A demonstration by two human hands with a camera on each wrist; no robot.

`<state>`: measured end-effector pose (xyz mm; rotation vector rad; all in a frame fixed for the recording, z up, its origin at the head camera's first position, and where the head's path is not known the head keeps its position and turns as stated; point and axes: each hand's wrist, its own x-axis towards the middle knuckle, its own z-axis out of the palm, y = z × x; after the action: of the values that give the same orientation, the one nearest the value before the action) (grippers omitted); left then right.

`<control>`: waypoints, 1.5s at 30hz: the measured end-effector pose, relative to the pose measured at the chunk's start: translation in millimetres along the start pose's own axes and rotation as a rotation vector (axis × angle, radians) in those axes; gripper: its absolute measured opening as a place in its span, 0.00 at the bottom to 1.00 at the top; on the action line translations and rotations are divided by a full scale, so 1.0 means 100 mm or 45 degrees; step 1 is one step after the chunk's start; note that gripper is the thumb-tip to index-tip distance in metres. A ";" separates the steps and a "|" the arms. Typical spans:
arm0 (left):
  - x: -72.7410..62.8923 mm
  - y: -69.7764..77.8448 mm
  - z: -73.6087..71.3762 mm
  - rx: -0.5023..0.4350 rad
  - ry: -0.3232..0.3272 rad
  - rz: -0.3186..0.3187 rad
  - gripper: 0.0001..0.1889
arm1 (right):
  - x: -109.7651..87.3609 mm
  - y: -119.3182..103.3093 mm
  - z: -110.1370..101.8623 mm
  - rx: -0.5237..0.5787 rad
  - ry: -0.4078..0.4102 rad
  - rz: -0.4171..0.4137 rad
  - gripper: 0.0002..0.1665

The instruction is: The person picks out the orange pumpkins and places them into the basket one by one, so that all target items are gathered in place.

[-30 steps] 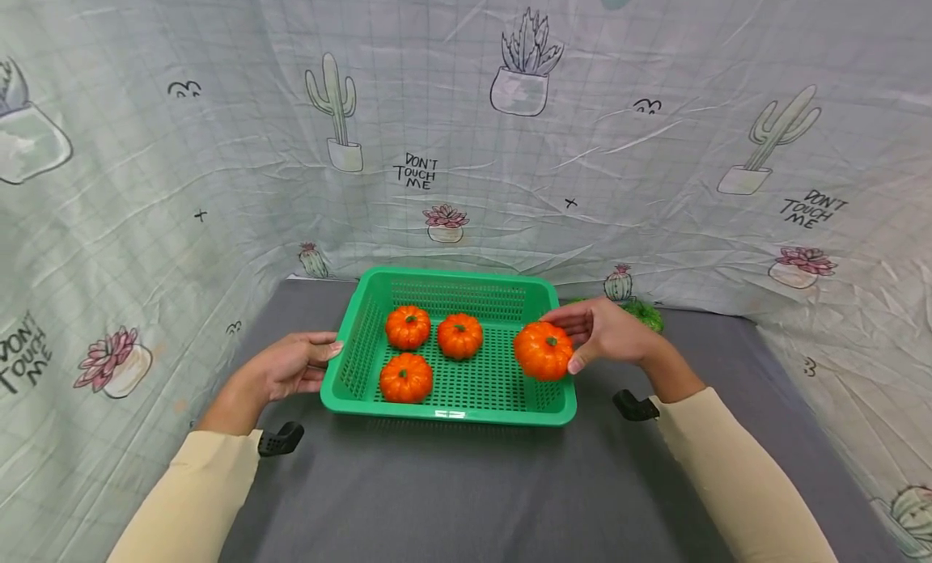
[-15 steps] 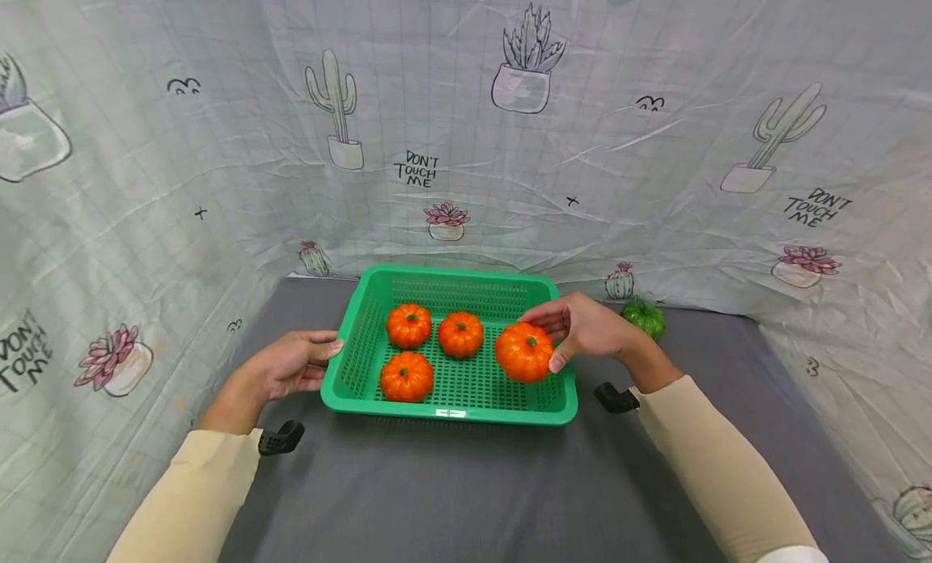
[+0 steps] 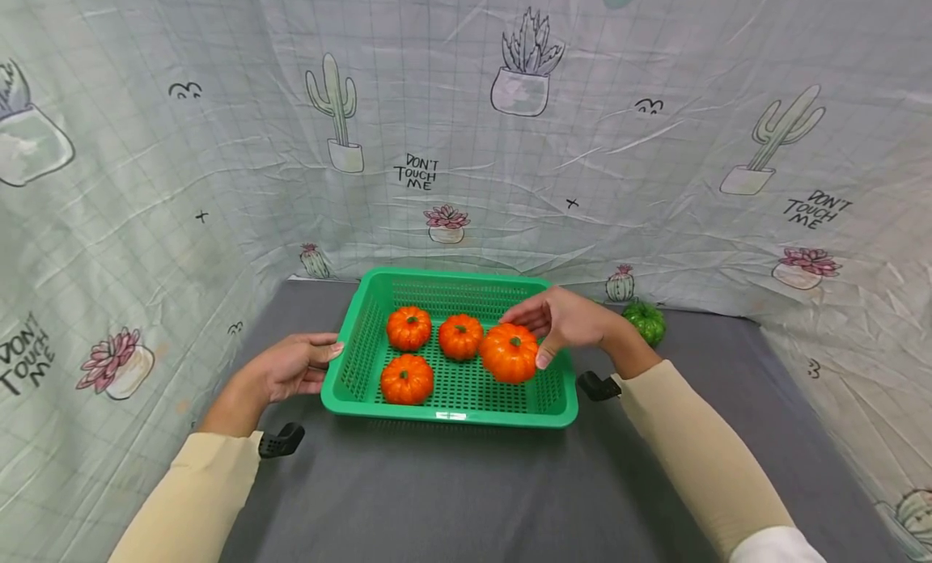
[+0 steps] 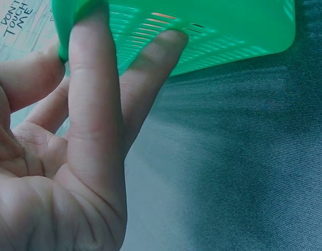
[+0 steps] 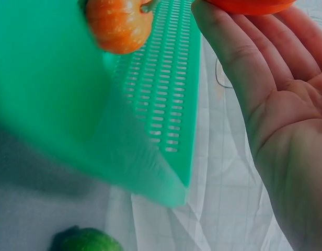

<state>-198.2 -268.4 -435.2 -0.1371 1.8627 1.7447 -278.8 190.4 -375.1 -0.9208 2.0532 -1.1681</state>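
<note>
A green plastic basket [image 3: 510, 420] with slotted walls holds three small orange pumpkins, one at the back left [image 3: 408, 328], one in the middle [image 3: 460, 337], one at the front left [image 3: 406, 378]. My left hand [image 3: 287, 367] pinches the basket's left rim, thumb above and fingers below; in the left wrist view a fingertip [image 4: 174, 39] rests against the slotted wall [image 4: 229, 26]. My right hand [image 3: 575, 320] grips another orange pumpkin [image 3: 510, 353] from its right side, over the right half of the basket. Only this pumpkin's underside [image 5: 252, 5] shows in the right wrist view.
A green pumpkin [image 3: 644, 323] stands on the grey cloth to the right of the basket, behind my right wrist. Cloth walls [image 3: 480, 142] printed with potted cacti close off the back and both sides. Grey cloth [image 3: 466, 498] covers the surface in front.
My right hand has carried its pumpkin leftward, from the basket's right wall to beside the middle pumpkin. More of the green pumpkin shows. My left hand has stayed at the rim.
</note>
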 end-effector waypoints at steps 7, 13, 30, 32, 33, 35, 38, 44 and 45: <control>-0.02 0.00 0.01 -0.001 0.004 -0.002 0.39 | 0.14 -0.06 0.02 0.055 -0.048 0.023 0.53; 0.00 0.01 0.01 -0.009 0.014 -0.011 0.38 | 0.29 -0.03 0.04 0.128 -0.112 0.013 0.56; 0.01 0.00 -0.01 -0.014 0.006 0.003 0.38 | 0.64 0.05 0.17 0.195 -0.234 0.067 0.50; 0.01 0.00 0.00 -0.016 0.011 0.002 0.38 | 0.66 0.06 0.19 0.208 -0.247 0.076 0.51; 0.01 0.00 0.00 -0.015 0.010 0.004 0.38 | 0.68 0.07 0.20 0.215 -0.252 0.083 0.51; 0.00 0.01 0.00 -0.016 0.008 0.008 0.38 | 0.70 0.08 0.21 0.214 -0.257 0.091 0.53; -0.01 0.01 0.00 -0.015 0.011 0.009 0.39 | 0.74 0.11 0.23 0.216 -0.268 0.096 0.54; -0.01 0.00 0.00 -0.010 0.007 0.007 0.38 | 0.80 0.15 0.26 0.180 -0.279 0.113 0.48; 0.00 0.00 0.00 -0.011 0.010 0.006 0.38 | 0.80 0.15 0.26 0.166 -0.275 0.115 0.47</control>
<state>-197.9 -268.7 -434.8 -0.1431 1.8624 1.7576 -309.7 119.8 -412.5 -0.8435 1.8055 -1.0902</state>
